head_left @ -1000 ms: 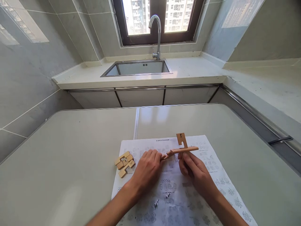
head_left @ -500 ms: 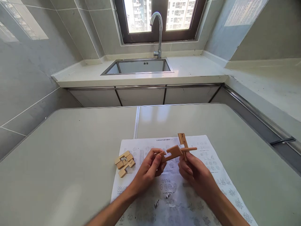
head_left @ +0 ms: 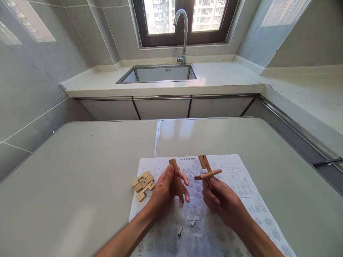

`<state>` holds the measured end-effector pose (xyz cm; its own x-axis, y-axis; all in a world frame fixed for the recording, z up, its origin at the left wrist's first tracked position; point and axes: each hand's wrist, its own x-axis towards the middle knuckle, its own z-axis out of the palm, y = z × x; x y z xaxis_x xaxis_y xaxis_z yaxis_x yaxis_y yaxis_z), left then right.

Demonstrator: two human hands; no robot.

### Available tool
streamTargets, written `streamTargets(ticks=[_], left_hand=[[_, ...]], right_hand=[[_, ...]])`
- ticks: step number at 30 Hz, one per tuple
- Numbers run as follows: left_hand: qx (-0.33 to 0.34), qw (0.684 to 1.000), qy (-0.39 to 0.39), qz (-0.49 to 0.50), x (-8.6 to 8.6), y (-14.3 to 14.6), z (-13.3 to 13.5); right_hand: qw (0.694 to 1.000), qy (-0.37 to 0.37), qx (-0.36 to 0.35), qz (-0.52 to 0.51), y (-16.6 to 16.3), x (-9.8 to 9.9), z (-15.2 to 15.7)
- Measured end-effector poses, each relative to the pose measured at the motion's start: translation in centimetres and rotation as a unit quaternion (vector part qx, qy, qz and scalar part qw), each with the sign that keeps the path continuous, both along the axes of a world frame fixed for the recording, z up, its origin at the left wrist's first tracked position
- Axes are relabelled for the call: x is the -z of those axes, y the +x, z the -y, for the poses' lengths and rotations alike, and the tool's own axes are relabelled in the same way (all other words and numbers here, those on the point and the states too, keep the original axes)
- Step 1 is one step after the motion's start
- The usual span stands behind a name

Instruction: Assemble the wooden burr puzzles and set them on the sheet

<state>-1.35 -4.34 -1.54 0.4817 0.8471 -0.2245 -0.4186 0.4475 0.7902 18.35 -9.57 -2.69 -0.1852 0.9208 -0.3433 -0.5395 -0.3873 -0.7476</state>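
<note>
Left hand: the left hand is low in the middle of the frame, raised above the paper. Its fingers are half curled, and thumb and fingers pinch a single wooden piece that stands nearly upright above the fingertips.
Right hand: the right hand is just right of centre, also raised. The fingers are closed around the lower part of the joined wooden pieces – one notched bar pointing up and one flat bar lying across it, like a cross.
Gap between the hands: the single piece and the joined pieces are near each other but not touching.
Loose blocks: a small heap of wooden blocks lies at the left edge of the paper, left of the left hand and apart from it.
Paper: a printed sheet with small drawings lies flat under both hands, in the lower centre of the frame.
Table: the pale table carries the sheet and the blocks.
Background: a steel sink with a curved tap is at the top centre – below a window.
</note>
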Motion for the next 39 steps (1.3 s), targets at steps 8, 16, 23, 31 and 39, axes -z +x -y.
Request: streamTargets(ticks=[8, 16, 23, 31, 39], left_hand=[[0.056, 0.998, 0.026, -0.008, -0.1, 0.1, 0.6], [0.008, 0.995, 0.065, -0.079, 0.5, 0.0, 0.5], [0.029, 0.995, 0.066, -0.067, 0.2, 0.2, 0.9], [0.062, 0.987, 0.113, -0.094, -0.3, 0.3, 1.3], [0.071, 0.986, 0.101, -0.111, -0.3, 0.4, 1.4]], right_hand=[[1.0, -0.006, -0.007, -0.017, 0.3, 0.3, 0.0], [0.998, -0.024, -0.031, -0.057, 0.0, 0.3, 0.0], [0.992, -0.03, -0.058, -0.104, -0.8, 0.2, 0.6], [0.985, -0.054, -0.078, -0.142, -1.4, 0.0, 1.0], [0.983, -0.041, -0.099, -0.152, -1.8, 0.5, 1.2]])
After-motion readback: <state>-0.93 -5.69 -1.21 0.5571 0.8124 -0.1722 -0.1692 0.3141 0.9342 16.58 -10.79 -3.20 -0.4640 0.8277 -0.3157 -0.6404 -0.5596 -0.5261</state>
